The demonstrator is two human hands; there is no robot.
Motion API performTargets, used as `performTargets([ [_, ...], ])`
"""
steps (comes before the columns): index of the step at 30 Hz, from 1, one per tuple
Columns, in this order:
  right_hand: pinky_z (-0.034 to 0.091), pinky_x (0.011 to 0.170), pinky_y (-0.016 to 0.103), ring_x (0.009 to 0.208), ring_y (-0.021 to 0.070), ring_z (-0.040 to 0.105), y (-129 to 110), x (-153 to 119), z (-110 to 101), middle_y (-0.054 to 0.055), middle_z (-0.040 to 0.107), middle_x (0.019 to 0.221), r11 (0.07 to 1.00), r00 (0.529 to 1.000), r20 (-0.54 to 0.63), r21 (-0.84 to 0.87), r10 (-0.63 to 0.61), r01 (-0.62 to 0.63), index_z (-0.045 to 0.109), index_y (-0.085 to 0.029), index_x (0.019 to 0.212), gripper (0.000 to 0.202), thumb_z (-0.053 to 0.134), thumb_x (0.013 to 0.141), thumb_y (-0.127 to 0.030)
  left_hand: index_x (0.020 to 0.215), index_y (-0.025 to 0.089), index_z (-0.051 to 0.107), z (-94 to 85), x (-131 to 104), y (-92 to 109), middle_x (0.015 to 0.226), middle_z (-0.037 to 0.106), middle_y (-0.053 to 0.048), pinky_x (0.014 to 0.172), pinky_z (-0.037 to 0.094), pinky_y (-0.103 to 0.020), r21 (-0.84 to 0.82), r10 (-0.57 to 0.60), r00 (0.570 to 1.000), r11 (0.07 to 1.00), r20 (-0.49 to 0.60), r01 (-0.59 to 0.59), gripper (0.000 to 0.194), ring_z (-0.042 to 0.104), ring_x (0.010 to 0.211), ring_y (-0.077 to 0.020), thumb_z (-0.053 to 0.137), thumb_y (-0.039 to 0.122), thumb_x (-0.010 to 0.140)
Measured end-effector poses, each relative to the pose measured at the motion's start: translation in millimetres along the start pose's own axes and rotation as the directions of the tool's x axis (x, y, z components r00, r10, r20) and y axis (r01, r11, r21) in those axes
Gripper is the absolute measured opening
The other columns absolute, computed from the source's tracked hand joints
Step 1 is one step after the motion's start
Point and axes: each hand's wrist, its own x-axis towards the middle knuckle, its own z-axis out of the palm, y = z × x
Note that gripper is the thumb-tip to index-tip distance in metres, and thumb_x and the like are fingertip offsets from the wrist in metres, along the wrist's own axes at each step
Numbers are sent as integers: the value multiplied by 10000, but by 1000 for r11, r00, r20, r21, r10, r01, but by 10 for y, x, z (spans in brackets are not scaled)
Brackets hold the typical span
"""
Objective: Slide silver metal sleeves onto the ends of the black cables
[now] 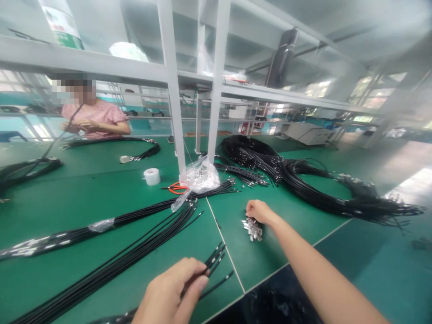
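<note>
Several black cables [216, 281] are gripped in my left hand [180, 288], their ends fanning out past the thumb and fingers. At the upper edge of a small pile of silvery metal pieces [253, 229], my right hand [258, 211] has its fingers pressed together; whatever is between them is too small to make out. A long bundle of black cables [118, 261] lies on the green table [111, 193] to the left. Near the shelf post, a clear plastic bag [204, 176] of small silvery pieces rests beside orange-handled pliers [178, 187].
White shelf posts [173, 90] rise from the table. A tape roll [151, 176] stands left of the bag. Large coils of black cable [303, 189] lie at the right. Across the table, a person in a pink top [108, 117] handles a cable.
</note>
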Motion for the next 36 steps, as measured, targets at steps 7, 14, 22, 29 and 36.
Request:
performTargets([
  [7, 447, 678, 274, 712, 131, 545, -237, -444, -13, 6, 578, 748, 955, 990, -51, 260, -131, 140, 575, -145, 828, 89, 572, 807, -231, 1114, 341, 582, -1, -38, 90, 723, 589, 33, 625, 429, -207, -70, 77, 991, 994, -111, -85, 316, 541, 623, -129, 462, 247, 838],
  [14, 377, 633, 227, 645, 101, 472, -712, -1395, 170, -21, 527, 696, 500, 958, 82, 863, -276, 70, 574, -168, 813, 133, 638, 751, -267, 1084, 323, 611, 47, -120, 176, 740, 551, 4, 570, 390, -210, 91, 97, 992, 992, -76, -90, 330, 539, 625, -127, 402, 196, 863],
  [22, 347, 613, 213, 614, 86, 465, -794, -1561, 261, -17, 539, 660, 257, 896, 220, 958, -387, -124, 595, -155, 822, 127, 675, 739, -208, 1109, 315, 614, 20, -151, 218, 733, 561, 1, 591, 397, -216, 129, 78, 996, 989, -33, -73, 370, 544, 645, -129, 399, 164, 849],
  [29, 379, 645, 228, 663, 101, 486, -859, -1614, 231, -14, 548, 691, 503, 912, 188, 864, -364, 23, 606, -153, 796, 106, 659, 754, -235, 1071, 327, 618, -10, -156, 253, 789, 572, -5, 578, 382, -208, 209, 31, 998, 977, 60, -43, 373, 551, 647, -130, 378, 158, 841],
  [36, 370, 621, 236, 646, 109, 490, -910, -1611, 237, -25, 539, 664, 606, 897, 224, 793, -382, 60, 603, -165, 779, 105, 654, 746, -251, 1036, 254, 506, -97, -70, 180, 700, 579, 71, 613, 371, -181, -123, -103, 984, 985, 146, 121, 284, 517, 629, -102, 493, 139, 777],
])
